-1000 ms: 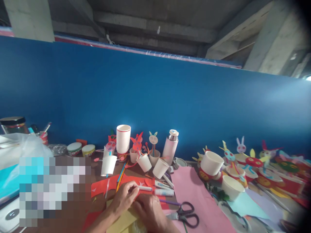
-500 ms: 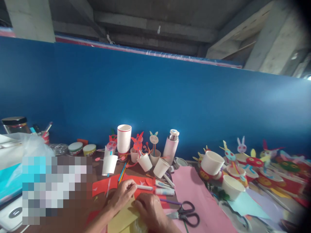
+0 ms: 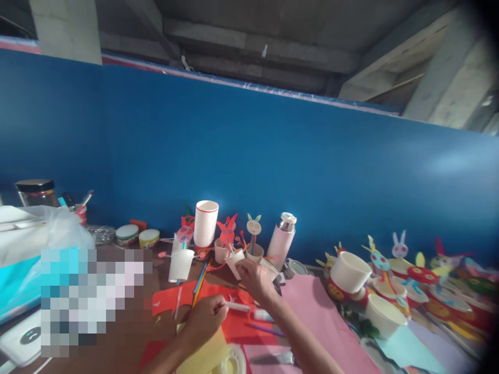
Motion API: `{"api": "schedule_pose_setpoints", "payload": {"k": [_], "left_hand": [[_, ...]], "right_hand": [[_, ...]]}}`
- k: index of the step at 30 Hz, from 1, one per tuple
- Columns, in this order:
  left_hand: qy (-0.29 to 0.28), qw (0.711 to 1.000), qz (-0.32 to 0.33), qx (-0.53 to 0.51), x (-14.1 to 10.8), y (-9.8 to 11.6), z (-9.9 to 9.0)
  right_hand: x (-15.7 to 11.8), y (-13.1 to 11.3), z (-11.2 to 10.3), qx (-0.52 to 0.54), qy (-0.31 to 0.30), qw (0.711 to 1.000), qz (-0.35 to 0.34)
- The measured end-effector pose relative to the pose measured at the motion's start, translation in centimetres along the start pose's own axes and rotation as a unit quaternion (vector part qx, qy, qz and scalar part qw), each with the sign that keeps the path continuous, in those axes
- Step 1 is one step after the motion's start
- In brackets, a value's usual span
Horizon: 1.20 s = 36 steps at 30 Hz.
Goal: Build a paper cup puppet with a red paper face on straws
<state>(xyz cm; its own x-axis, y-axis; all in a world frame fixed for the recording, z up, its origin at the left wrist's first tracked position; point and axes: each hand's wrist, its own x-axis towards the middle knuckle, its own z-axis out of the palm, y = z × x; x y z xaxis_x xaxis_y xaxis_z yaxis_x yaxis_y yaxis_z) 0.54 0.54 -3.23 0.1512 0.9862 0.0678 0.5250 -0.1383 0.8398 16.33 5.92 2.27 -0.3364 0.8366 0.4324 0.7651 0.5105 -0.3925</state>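
At tilted white cup [image 3: 233,265] now: right hand [image 3: 256,278], half-curled, grip unclear; left hand [image 3: 210,313] still curled, contents hidden.

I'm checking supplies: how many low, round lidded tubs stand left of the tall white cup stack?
2. The green-and-white tub stands near the blue wall; the yellow tub is just right of it. The plastic bag at far left could hide more.
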Motion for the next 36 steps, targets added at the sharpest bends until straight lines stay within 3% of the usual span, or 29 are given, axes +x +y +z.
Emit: {"api": "schedule_pose_setpoints", "payload": {"k": [5,14,25,36], "left_hand": [[0.006,1.0,-0.017,0.016,-0.1,0.4,-0.3],[0.005,1.0,-0.017,-0.001,0.2,0.3,-0.3],[-0.002,1.0,-0.007,-0.001,0.7,-0.3,-0.5],[-0.004,1.0,-0.006,-0.021,0.3,0.3,-0.6]], "right_hand": [[3.1,0.9,0.8,-0.074,0.006,0.997,-0.016],[4.1,1.2,1.0,-0.148,-0.02,0.988,-0.035],[2.2,0.5,-0.8,-0.116,0.019,0.993,-0.007],[-0.1,-0.1,2.0,-0.075,0.092,0.993,-0.016]]}}
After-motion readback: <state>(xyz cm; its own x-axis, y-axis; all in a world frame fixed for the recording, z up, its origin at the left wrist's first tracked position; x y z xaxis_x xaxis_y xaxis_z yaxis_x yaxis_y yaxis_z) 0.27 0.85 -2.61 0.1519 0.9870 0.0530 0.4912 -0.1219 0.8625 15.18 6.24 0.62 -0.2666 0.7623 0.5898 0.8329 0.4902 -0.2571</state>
